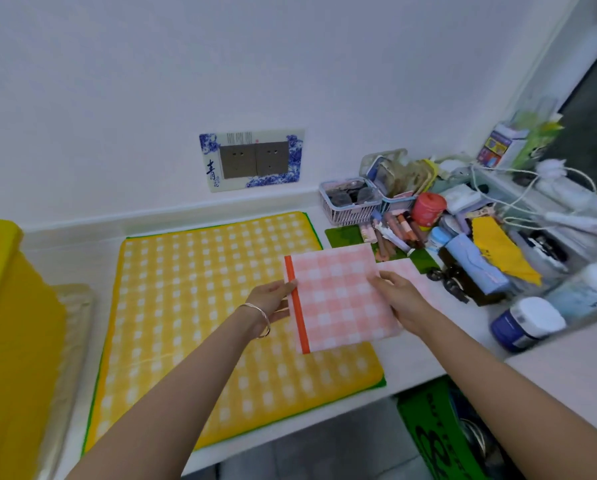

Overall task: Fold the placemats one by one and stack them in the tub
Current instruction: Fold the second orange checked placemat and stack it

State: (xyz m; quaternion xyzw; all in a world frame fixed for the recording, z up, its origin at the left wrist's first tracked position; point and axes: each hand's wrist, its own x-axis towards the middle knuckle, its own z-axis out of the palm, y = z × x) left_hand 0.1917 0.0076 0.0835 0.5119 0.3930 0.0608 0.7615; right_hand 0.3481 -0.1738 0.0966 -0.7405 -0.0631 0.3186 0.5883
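A folded pink checked placemat [338, 296] with an orange strip along its left edge is held just above the counter. My left hand [272, 301] grips its left edge by the orange strip. My right hand [399, 299] holds its right side. Beneath it a large yellow checked placemat [193, 306] lies flat on the white counter, with a green edge showing under it. A second pink piece [407, 273] peeks out behind my right hand. A clear tub [72, 341] stands at the left edge, next to a yellow object [9, 323].
A crowded heap fills the right of the counter: a small pink basket [350, 206], a red jar [428, 208], a blue bottle [477, 263], a white-lidded jar [529, 323], cables and cosmetics. Wall sockets [253, 161] sit behind. A green box [439, 441] stands below the counter.
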